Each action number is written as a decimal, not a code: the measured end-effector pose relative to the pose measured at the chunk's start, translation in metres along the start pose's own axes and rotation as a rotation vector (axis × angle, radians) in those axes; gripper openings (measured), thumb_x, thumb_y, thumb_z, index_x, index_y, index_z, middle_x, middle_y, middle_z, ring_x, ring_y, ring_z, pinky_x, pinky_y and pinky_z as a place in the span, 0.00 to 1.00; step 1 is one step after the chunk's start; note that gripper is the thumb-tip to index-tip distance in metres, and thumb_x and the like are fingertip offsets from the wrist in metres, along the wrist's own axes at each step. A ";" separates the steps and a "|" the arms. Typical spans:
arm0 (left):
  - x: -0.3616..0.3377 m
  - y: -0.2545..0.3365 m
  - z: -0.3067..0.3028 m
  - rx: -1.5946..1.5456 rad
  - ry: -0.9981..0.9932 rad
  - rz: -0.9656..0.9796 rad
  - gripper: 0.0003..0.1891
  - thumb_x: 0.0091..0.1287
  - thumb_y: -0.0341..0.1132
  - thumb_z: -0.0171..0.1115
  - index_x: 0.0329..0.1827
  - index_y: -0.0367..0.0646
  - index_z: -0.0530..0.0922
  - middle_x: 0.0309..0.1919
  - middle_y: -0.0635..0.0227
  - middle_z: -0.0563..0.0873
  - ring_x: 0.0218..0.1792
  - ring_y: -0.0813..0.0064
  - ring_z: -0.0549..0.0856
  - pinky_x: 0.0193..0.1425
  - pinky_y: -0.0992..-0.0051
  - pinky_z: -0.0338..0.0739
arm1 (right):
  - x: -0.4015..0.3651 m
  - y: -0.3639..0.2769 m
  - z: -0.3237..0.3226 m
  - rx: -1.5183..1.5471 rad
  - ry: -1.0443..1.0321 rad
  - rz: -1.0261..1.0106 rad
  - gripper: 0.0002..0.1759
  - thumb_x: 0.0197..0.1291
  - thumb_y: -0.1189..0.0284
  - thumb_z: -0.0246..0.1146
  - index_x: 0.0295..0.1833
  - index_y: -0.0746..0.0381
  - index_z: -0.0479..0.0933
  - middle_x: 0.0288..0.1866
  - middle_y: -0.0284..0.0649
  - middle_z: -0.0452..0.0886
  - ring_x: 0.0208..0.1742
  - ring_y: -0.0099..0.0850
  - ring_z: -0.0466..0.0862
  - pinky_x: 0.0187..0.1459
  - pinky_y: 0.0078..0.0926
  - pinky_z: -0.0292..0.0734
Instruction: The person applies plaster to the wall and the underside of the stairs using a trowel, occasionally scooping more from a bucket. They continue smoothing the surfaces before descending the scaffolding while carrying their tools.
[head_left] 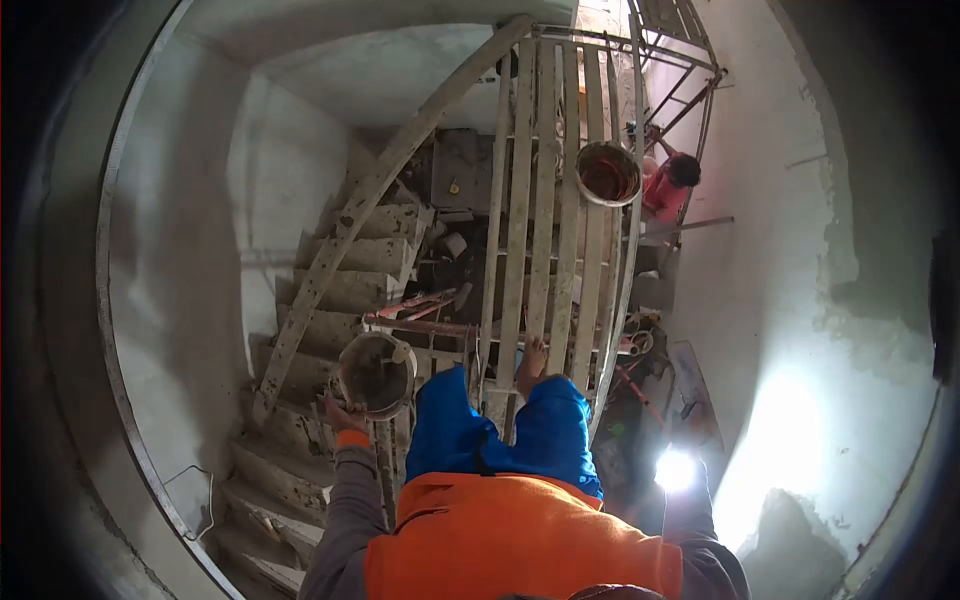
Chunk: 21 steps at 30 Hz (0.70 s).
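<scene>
Left hand: the left hand (345,413) is closed around the lower rim of a round mortar pan (377,372) and grips it from below, with the grey sleeve running down to the bottom edge.
Mortar pan: it is held out beside the person's left leg, over the staircase (300,440). Its mouth faces up and the inside looks dark and dirty.
Right hand: the right hand (678,470) is lost in a strong white glare at the end of the right sleeve. I cannot tell if it is open or closed, or if it holds something.
Person's body: blue trousers (500,430) and an orange vest (500,540) fill the lower middle. One bare foot (530,365) stands on the planks.
Planks: long pale wooden planks (545,200) lie side by side on a metal frame and run away from the person.
Second bucket: a round bucket (607,172) with a reddish inside sits at the right edge of the planks, well apart from the mortar pan.
Co-worker: another person in a red shirt (672,188) is lower down, just beside the second bucket.
Wall: a rough grey plastered wall (800,300) rises on the right.
</scene>
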<state>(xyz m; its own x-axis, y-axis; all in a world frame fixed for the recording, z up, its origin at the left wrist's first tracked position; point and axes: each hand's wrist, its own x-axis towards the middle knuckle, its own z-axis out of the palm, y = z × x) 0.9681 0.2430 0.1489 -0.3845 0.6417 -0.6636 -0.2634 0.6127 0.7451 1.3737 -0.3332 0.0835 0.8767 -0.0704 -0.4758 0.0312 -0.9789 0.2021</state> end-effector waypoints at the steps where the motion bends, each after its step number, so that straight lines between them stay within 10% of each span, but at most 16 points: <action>1: -0.006 -0.001 0.006 0.006 -0.017 0.012 0.26 0.70 0.53 0.52 0.18 0.50 0.56 0.15 0.71 0.57 0.21 0.74 0.57 0.32 0.60 0.59 | 0.017 -0.007 -0.009 0.003 0.022 -0.011 0.20 0.57 0.58 0.62 0.38 0.67 0.79 0.41 0.52 0.82 0.44 0.49 0.83 0.42 0.46 0.76; 21: 0.003 -0.103 0.126 -0.096 0.236 -0.328 0.27 0.64 0.57 0.58 0.20 0.48 0.57 0.15 0.69 0.61 0.19 0.71 0.61 0.26 0.67 0.61 | 0.158 -0.135 -0.149 -0.041 0.018 -0.178 0.31 0.57 0.54 0.62 0.55 0.68 0.70 0.46 0.57 0.80 0.49 0.54 0.79 0.52 0.48 0.70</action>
<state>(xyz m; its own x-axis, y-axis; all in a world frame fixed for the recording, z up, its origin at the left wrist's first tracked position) 1.1057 0.2403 0.0621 -0.4562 0.2895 -0.8415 -0.4823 0.7143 0.5072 1.5797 -0.1833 0.1088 0.8641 0.1067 -0.4920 0.2056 -0.9669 0.1513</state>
